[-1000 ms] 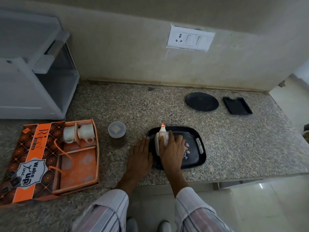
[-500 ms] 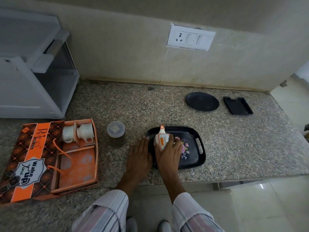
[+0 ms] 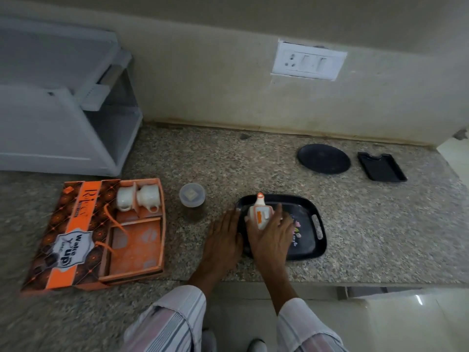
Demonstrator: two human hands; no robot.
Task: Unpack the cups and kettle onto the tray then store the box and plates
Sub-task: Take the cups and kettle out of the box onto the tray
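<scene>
right hand (image 3: pixel 270 233) spread over the kettle (image 3: pixel 260 211) on the tray (image 3: pixel 308 207), fingers wide & loose around the body, palm low behind it; looks like letting go rather than clamping, tho can't tell for sure if any pad presses. kettle upright at the tray's left end, orange top pointing up & slightly toward the wall, long axis vertical, so directly under/ahead of the right fingers. left hand (image 3: pixel 224 236) flat on the counter (image 3: pixel 253 163) touching the tray's left rim, fingers together & holding nothing, seemingly steadying the tray

tray near the counter's front edge, middle-right; floral part & right handle bare, so room for cups to the right of the kettle. two cups (image 3: pixel 138 198) lying in the top compartment of the box (image 3: pixel 76 232), at the counter's front-left corner; big compartment below them empty. left hand nearer the box, so prob. the one to reach for cups next: cups lie up & left of it, well apart

in the way: lidded jar (image 3: pixel 192 199) standing between box & tray, near the reach path, easy to knock. round plate (image 3: pixel 324 158) & small rectangular plate (image 3: pixel 382 166) toward the back-right, well clear of both hands. white rack (image 3: pixel 63 118) at the back-left, behind the box

judging progress: kettle done, cups, box & plates not yet
</scene>
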